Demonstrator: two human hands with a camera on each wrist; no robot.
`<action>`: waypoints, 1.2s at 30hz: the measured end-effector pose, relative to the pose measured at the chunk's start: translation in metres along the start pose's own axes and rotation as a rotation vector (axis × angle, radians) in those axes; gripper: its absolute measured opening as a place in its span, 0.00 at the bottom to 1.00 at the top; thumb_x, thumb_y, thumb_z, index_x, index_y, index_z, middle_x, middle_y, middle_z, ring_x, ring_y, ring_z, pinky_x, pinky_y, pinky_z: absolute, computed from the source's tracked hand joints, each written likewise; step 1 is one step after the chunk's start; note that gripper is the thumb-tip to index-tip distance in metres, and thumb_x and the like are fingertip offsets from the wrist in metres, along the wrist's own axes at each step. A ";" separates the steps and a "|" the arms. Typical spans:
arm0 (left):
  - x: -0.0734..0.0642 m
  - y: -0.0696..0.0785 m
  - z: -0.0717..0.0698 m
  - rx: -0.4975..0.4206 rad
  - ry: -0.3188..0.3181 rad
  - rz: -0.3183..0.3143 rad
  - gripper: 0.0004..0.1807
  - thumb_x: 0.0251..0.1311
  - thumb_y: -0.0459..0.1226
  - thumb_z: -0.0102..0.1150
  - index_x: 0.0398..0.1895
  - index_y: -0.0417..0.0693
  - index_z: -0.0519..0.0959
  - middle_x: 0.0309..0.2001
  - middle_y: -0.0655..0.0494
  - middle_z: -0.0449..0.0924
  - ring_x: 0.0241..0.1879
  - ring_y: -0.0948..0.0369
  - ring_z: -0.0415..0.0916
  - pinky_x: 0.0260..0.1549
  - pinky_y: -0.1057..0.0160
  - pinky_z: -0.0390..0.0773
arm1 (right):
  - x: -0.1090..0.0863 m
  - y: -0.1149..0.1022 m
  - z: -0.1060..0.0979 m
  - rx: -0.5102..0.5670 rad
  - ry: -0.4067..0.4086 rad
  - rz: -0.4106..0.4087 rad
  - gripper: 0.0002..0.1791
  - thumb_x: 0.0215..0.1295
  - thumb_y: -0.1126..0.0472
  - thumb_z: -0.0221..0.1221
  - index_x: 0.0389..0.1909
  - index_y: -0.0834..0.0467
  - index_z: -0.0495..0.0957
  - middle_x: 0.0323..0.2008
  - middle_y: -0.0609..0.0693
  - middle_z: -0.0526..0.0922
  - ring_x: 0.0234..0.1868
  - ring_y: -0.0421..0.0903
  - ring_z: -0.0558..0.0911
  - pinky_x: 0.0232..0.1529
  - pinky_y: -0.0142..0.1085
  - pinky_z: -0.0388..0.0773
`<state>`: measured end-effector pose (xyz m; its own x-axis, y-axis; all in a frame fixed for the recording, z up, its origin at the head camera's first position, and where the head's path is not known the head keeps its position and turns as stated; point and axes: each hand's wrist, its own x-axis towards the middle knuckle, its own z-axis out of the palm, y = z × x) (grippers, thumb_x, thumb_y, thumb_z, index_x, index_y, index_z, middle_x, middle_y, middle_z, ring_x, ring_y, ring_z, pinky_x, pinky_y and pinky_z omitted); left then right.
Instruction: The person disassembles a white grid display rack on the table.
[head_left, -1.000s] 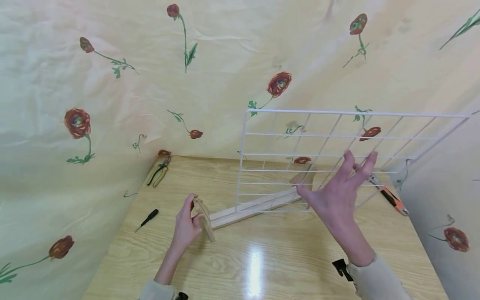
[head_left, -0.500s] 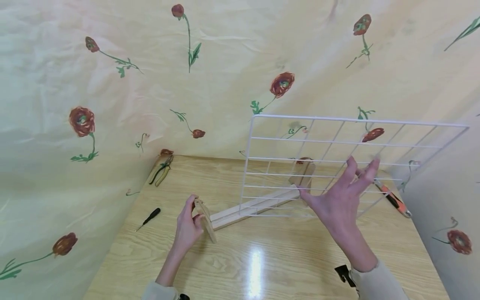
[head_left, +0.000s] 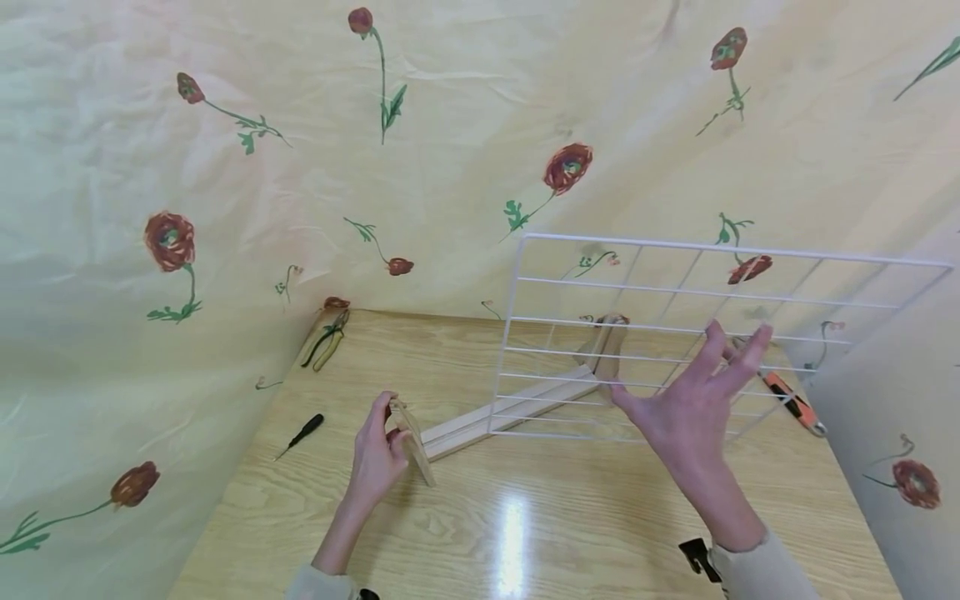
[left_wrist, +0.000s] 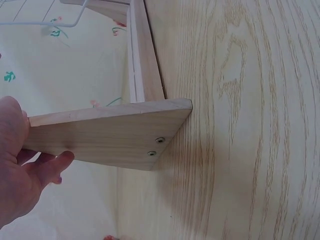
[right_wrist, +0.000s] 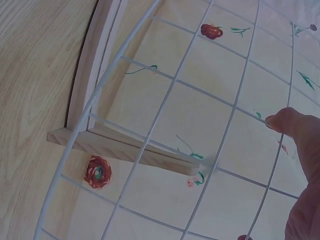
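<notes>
My left hand (head_left: 378, 454) grips the near-left end board (head_left: 412, 442) of a wooden stand, thumb on one face and fingers around its edge. Two screw heads (left_wrist: 156, 146) show on that board in the left wrist view. Two pale rails (head_left: 517, 408) run from it to a second end board (head_left: 609, 350) at the back. My right hand (head_left: 690, 408) holds a white wire grid (head_left: 641, 242) tilted up over the stand's far end, with thumb and fingers spread across its wires. In the right wrist view, the grid overlaps the far end board (right_wrist: 130, 152).
Pliers (head_left: 330, 340) with yellowish handles lie at the table's back left corner. Nearer sits a black-handled screwdriver (head_left: 303, 432). An orange-and-black-handled tool (head_left: 795, 402) lies by the right edge, partly behind the grid. Flower-printed cloth (head_left: 450, 167) rises behind the wooden table (head_left: 585, 533).
The wire grid and my right hand have shifted slightly right and down. My left hand keeps its grip on the end board, and the view has shifted a little.
</notes>
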<state>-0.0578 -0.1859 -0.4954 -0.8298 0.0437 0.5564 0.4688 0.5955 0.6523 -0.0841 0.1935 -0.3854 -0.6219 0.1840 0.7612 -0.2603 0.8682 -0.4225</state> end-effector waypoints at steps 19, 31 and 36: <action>-0.006 0.000 0.000 0.015 0.032 0.022 0.38 0.46 0.16 0.69 0.62 0.33 0.65 0.50 0.31 0.76 0.53 0.34 0.76 0.31 0.56 0.87 | -0.001 0.012 -0.002 -0.016 -0.005 -0.004 0.69 0.28 0.55 0.83 0.70 0.67 0.50 0.72 0.74 0.34 0.60 0.72 0.65 0.31 0.66 0.77; -0.010 0.004 -0.002 0.015 0.030 -0.015 0.41 0.43 0.12 0.68 0.64 0.33 0.65 0.52 0.32 0.75 0.53 0.34 0.76 0.36 0.58 0.87 | -0.004 0.013 -0.001 -0.020 -0.013 0.011 0.70 0.27 0.55 0.84 0.71 0.67 0.49 0.72 0.72 0.33 0.59 0.70 0.65 0.26 0.63 0.77; -0.012 0.004 -0.002 0.017 0.043 -0.010 0.40 0.43 0.12 0.67 0.63 0.33 0.65 0.51 0.32 0.76 0.53 0.33 0.76 0.36 0.56 0.87 | -0.004 0.014 -0.001 -0.024 -0.012 0.008 0.70 0.27 0.55 0.84 0.71 0.66 0.49 0.72 0.73 0.33 0.58 0.69 0.64 0.25 0.63 0.76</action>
<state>-0.0449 -0.1853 -0.4983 -0.8207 0.0033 0.5714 0.4548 0.6092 0.6497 -0.0842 0.2050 -0.3941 -0.6327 0.1854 0.7519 -0.2376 0.8776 -0.4163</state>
